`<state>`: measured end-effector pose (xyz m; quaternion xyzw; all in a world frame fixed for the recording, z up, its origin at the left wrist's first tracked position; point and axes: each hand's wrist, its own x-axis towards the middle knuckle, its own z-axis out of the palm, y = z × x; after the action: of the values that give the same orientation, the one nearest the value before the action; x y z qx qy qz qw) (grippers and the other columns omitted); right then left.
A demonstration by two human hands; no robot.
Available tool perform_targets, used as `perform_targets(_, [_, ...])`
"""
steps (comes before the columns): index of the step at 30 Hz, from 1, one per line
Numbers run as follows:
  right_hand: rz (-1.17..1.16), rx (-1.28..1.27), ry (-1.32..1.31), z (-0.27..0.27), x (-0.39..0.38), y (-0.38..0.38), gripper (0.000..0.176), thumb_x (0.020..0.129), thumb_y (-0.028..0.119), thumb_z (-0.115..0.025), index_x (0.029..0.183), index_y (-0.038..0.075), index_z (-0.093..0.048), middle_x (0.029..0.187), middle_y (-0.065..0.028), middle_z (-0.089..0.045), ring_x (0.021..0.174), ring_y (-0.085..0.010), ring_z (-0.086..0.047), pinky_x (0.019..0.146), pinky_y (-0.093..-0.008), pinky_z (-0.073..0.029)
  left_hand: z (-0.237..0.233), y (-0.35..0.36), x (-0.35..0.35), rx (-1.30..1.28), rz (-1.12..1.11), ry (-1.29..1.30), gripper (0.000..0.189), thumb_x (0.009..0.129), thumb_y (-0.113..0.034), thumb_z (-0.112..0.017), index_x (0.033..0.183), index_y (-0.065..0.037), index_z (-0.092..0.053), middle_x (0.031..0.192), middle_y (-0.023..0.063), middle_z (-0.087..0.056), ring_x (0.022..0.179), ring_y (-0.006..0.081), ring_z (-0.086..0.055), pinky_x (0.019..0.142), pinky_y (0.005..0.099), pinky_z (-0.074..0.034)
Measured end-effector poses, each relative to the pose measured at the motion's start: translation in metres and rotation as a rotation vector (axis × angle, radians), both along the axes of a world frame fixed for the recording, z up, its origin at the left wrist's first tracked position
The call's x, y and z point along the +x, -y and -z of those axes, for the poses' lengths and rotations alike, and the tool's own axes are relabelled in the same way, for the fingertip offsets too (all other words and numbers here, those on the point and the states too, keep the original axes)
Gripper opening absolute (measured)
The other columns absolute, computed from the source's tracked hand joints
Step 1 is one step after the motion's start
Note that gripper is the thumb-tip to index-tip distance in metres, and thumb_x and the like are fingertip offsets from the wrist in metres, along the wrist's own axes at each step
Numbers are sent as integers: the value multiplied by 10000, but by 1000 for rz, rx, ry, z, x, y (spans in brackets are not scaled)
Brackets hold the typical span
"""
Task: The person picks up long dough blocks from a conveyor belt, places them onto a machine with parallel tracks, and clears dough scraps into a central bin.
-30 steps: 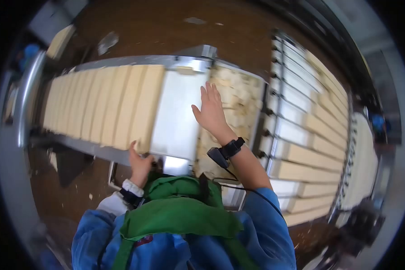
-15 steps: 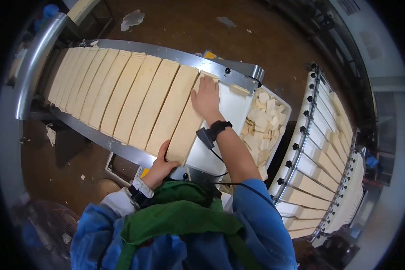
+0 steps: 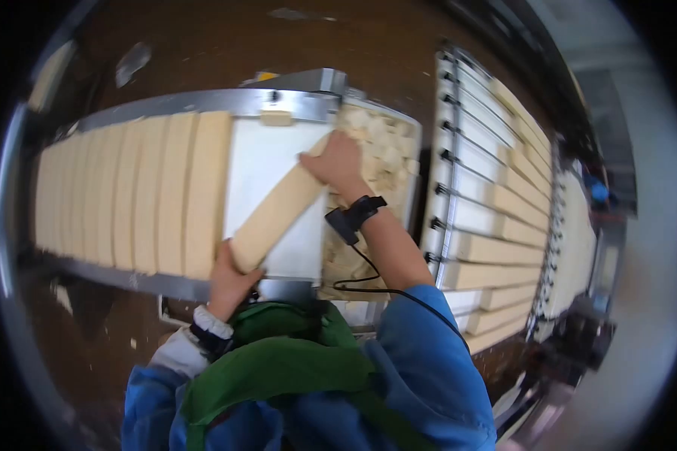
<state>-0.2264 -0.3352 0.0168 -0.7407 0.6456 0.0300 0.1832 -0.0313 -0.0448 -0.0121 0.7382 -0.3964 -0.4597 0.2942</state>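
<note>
A long pale dough strip (image 3: 280,212) lies diagonally above the white belt (image 3: 261,154), gripped at both ends. My left hand (image 3: 232,282) closes round its near end, thumb and fingers on opposite sides. Round the far end is my right hand (image 3: 337,161), close to the bin of scraps. To the left, a row of similar dough strips (image 3: 135,195) lies side by side across the conveyor, with a gap of bare belt between the row and the held strip. The undersides of my fingers are hidden.
A bin (image 3: 416,146) of dough offcuts stands at the belt's end. Further right, a second conveyor (image 3: 445,135) with black knobs carries more strips in lanes. A small dough piece (image 3: 276,118) rests at the metal edge. A black cable (image 3: 399,292) runs from my right wrist.
The end strip has come away from the row and turned diagonally, moving right with both hands. My view has shifted to the right, and white belt now shows beside the row.
</note>
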Motion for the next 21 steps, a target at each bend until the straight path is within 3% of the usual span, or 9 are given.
perform_targets(1, [-88, 34, 128, 7, -27, -5, 883, 631, 601, -831, 1191, -50, -622, 1210, -270, -639, 1114, -408, -640, 977, -463, -513, 6, 5, -5, -134, 118, 243, 996, 664, -205, -907, 1474, 13, -371, 1107, 257, -696, 1039, 388, -700, 877, 442, -567])
perform_targets(3, [-208, 182, 393, 14, -65, -15, 1114, 499, 478, -967, 1398, 19, -498, 1193, -280, -648, 1105, -438, -645, 967, -481, -522, -4, 19, -12, -102, 152, 254, 933, 644, -221, -909, 1419, -24, -428, 1125, 269, -686, 1055, 439, -680, 892, 470, -559])
perform_targets(5, [-351, 126, 251, -9, -74, -36, 1215, 392, 346, -1001, 1470, 189, -462, 1157, -283, -631, 1033, -457, -647, 909, -494, -538, 2, 25, -23, -3, 107, 385, 843, 647, -202, -897, 1365, -51, -482, 1142, 247, -691, 1063, 408, -688, 897, 460, -558])
perform_targets(6, [-477, -37, 215, 7, -83, -42, 1017, 511, 291, -944, 1434, 261, -517, 1055, -241, -631, 949, -432, -651, 849, -479, -545, 12, 22, -23, -18, 136, 384, 843, 647, -202, -897, 1365, -51, -482, 1142, 247, -691, 1063, 408, -688, 897, 460, -558])
perform_targets(8, [-398, -114, 165, 6, -99, -48, 893, 590, 257, -890, 1412, 267, -542, 1038, -228, -618, 939, -417, -646, 827, -477, -544, 31, 31, -25, -142, 90, 359, 767, 661, -163, -876, 1332, -54, -521, 1146, 232, -696, 1069, 392, -691, 903, 457, -557])
perform_targets(10, [-294, -150, 117, -31, -132, -36, 617, 768, 178, -743, 1364, 255, -604, 1021, -205, -581, 943, -393, -629, 802, -481, -534, 0, 73, -58, -209, 118, 335, 748, 664, -154, -873, 1322, -55, -531, 1150, 222, -698, 1070, 385, -693, 901, 455, -557])
perform_targets(14, [-102, -481, 147, -92, -269, 2, 711, 697, 147, -806, 1373, 249, -611, 1109, -230, -602, 1036, -417, -613, 893, -476, -529, -52, 186, -154, -410, 237, 410, 731, 680, -152, -870, 1333, -80, -550, 1170, 199, -699, 1086, 401, -673, 921, 457, -550])
perform_targets(19, [98, -338, 154, -91, -441, 87, 851, 640, 142, -839, 1429, 234, -532, 1147, -249, -664, 1057, -435, -637, 911, -473, -552, -98, 327, -283, -587, 459, 457, 783, 660, -231, -857, 1372, -135, -544, 1163, 191, -697, 1073, 422, -653, 944, 483, -535])
perform_targets(21, [191, -174, 597, -66, -494, 111, 953, 639, 106, -854, 1497, 172, -446, 1200, -283, -651, 1150, -379, -648, 856, -451, -573, -105, 366, -318, -527, 499, 497, 797, 647, -253, -864, 1371, -146, -548, 1153, 191, -700, 1061, 424, -655, 940, 486, -535])
